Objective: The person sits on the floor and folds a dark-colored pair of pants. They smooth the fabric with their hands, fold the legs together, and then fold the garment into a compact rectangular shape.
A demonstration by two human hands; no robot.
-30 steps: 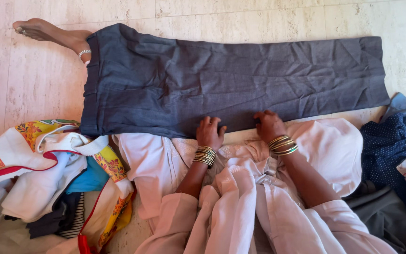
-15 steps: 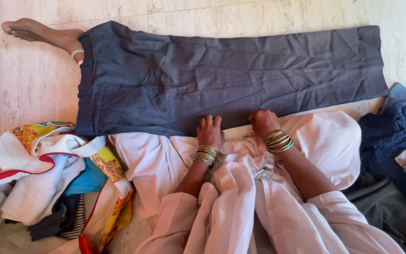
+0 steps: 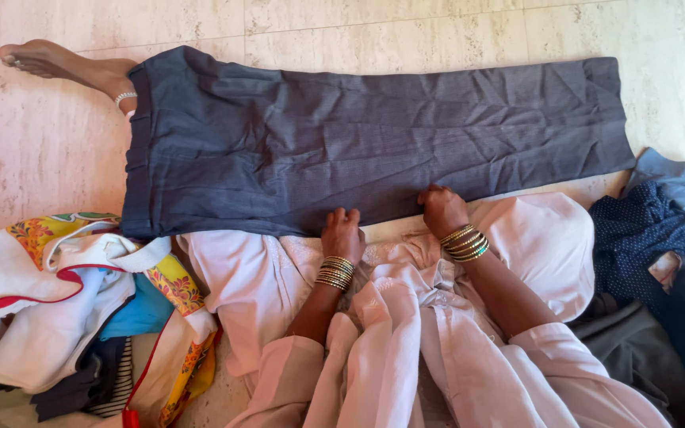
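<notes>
Left hand (image 3: 343, 232) fingers curled together on near hem edge of grey trousers (image 3: 358, 143); right hand (image 3: 441, 209) closed on same edge, toward 3 o'clock. Whether cloth is pinched cannot be told. Trousers laid flat, legs together, on stone floor (image 3: 57, 158) at 12 o'clock: spreading judged done, folding not begun. Clothes pile (image 3: 65, 317) seen at 8 o'clock.

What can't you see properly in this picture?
1. Head view: the fingertips of the left hand and right hand curl at the near edge of the grey trousers, so whether they pinch the cloth cannot be told.
2. The foot: its leg is hidden under the trousers.
3. The clothes pile on the left and the blue clothes on the right are cut off by the frame edges.
</notes>
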